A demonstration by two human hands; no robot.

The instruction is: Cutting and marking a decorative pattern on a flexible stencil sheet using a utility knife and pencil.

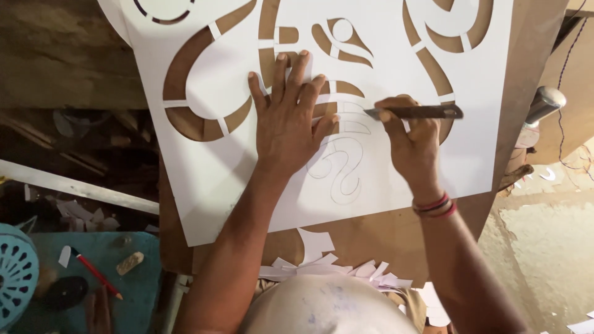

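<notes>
Stencil sheet (204,167): white, curved cut-outs, flat on the brown board (396,238), centre.
Knife (413,112): flat metal blade on the sheet.
Right hand (413,145): grip closed around the knife.
Left hand (291,120): spread, pressing the sheet.
Paper scraps (334,266): near edge.
Red pencil (96,272): near left.

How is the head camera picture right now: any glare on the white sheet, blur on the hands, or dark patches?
Head view: the white cut-out paper sheet is bright but keeps its pencil lines, with no harsh glare; the left hand and the right hand holding the dark metal cutting knife look sharp; the left edge is dim; the bottom foreground looks soft.
</notes>
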